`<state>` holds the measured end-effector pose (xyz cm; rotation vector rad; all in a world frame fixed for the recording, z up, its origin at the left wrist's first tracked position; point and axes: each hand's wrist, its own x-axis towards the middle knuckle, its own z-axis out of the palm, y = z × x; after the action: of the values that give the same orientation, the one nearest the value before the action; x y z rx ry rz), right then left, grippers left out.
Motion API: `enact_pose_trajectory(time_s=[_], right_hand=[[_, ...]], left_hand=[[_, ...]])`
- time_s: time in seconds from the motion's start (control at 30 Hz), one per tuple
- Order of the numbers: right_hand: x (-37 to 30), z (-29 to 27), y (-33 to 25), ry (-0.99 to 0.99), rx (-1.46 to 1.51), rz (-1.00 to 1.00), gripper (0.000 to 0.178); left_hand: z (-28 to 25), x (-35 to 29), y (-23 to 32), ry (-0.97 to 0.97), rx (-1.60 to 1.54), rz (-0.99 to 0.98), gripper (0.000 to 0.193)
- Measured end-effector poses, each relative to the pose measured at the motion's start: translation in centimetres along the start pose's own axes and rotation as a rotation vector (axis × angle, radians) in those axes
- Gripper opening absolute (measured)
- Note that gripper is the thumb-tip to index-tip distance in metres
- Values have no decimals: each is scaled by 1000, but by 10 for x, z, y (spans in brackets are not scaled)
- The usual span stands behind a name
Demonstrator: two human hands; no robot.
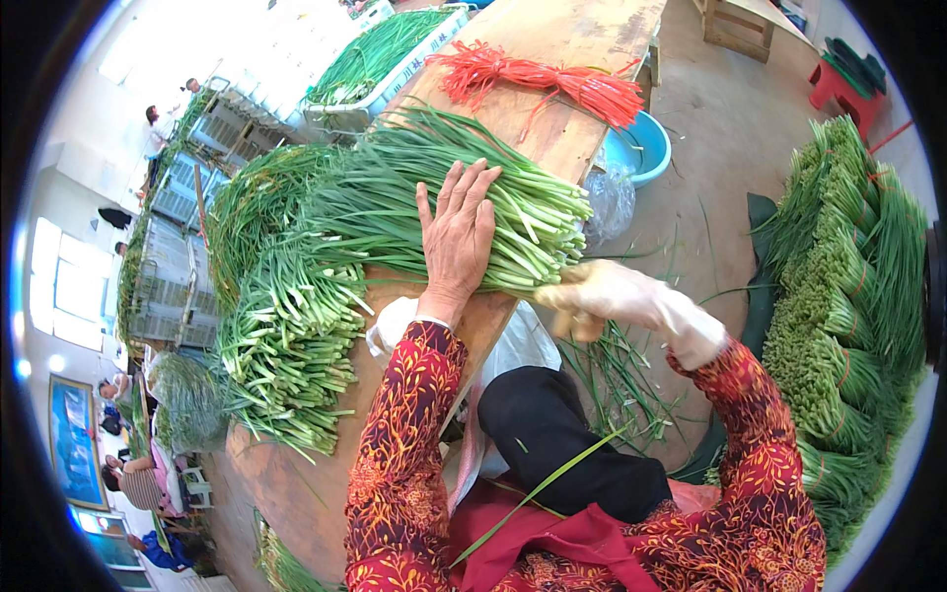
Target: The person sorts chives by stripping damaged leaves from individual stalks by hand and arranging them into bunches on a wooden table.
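Note:
A thick bunch of garlic chives (538, 212) lies across the wooden table (538, 35), its pale cut ends to the right, over the table's edge. My left hand (459, 237) is bare and rests flat on top of the bunch, thumb apart from the fingers. Beside the pale stem ends is my right hand (607, 296), in a light cream glove and smeared by motion. Its fingers cannot be made out. To the left of the bunch, more chives (291, 355) are heaped with their pale ends facing my side.
Red plastic ties (552, 79) lie farther back on the table. A blue basin (651, 148) and a clear plastic bag (610, 202) are beside its right edge. Tied chive bundles (834, 296) are stacked at right. Loose leaves (626, 380) litter the floor. A white crate (419, 61) holds chives.

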<state>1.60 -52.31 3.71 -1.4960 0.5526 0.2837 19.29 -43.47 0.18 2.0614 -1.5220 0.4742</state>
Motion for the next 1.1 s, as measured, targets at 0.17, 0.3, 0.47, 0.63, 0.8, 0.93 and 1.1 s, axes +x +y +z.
enact_pose_trajectory(time_s=[0.17,0.3,0.47,0.63,0.8,0.93,1.1], right_hand=[[-28,-22,-23,533,-377,-323,37],[25,-32,-36,810,-668,-761,54],[52,18,6,760,-925,-731,44],[59,7,14,846,-1074,-862,37],[72,-15,12,784,-1009,-929,35],[63,-32,7,398,-230,-941,38],[102,-69,7,347,-202,-760,37]], left_hand=[[-3,-5,-2,28,11,-1,34],[-2,2,2,45,36,17,36],[-5,-1,2,72,-69,-77,36],[1,5,3,71,-44,-48,29],[10,11,-5,91,-62,-68,26],[8,2,-3,90,-31,-109,27],[4,8,3,95,-31,-117,26]])
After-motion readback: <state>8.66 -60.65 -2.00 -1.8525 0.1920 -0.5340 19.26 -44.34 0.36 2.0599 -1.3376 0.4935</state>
